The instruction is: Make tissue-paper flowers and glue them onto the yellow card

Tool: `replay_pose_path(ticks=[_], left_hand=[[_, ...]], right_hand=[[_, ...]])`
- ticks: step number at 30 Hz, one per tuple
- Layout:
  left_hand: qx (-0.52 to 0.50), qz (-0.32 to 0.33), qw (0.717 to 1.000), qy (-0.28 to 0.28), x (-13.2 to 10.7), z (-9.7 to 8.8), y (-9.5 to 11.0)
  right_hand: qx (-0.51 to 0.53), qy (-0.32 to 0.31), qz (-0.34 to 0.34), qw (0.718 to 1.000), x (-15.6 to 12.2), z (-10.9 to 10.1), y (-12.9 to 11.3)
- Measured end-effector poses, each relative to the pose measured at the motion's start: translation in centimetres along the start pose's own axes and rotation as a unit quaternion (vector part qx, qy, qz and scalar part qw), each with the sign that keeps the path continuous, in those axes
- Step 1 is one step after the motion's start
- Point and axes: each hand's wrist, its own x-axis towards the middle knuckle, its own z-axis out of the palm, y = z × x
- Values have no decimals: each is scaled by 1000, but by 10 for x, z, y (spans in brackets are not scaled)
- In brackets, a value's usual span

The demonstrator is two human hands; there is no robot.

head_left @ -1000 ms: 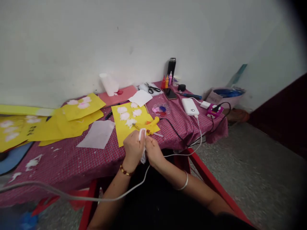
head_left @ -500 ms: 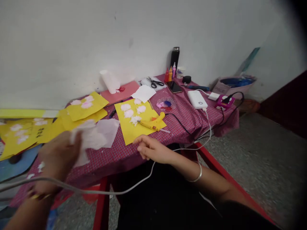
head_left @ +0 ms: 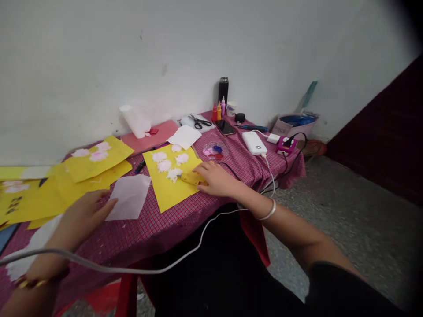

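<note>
So — noted right hand (head_left: 216,179) draped over yellow glue gun (head_left: 189,177), at right edge of yellow sheet (head_left: 168,198), close to front edge of table (head_left: 158,226); couldn't tell whether gripping firmly or just touching. Saw left hand (head_left: 81,215) loosely spread, thumb and fingers parted, thumb right at left edge of pale paper (head_left: 129,197). Logged white tufts (head_left: 164,165) toward back half of yellow sheet — also spotted white power bank (head_left: 254,143) toward table's right edge, black bottle (head_left: 223,90) by back edge.
</note>
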Motion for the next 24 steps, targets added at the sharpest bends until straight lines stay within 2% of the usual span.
replay_pose_path(ticks=[4,8,14,19,24], left_hand=[[51,15,998,-42,29,30,12],[64,10,996,-57,35,44,4],[34,-37,996,-67,41,38,-7],[11,-110,992,-54,50,29,-5],[21,-129,990,-46,49,35,-2]], right_hand=[[-24,-53,-27,998,11,8,7],[-20,-45,-44,998,2,7,15],[-18,-29,-44,998,-14,1,25],[-12,-37,-67,997,-6,4,19],[-12,-45,-87,995,4,6,10]])
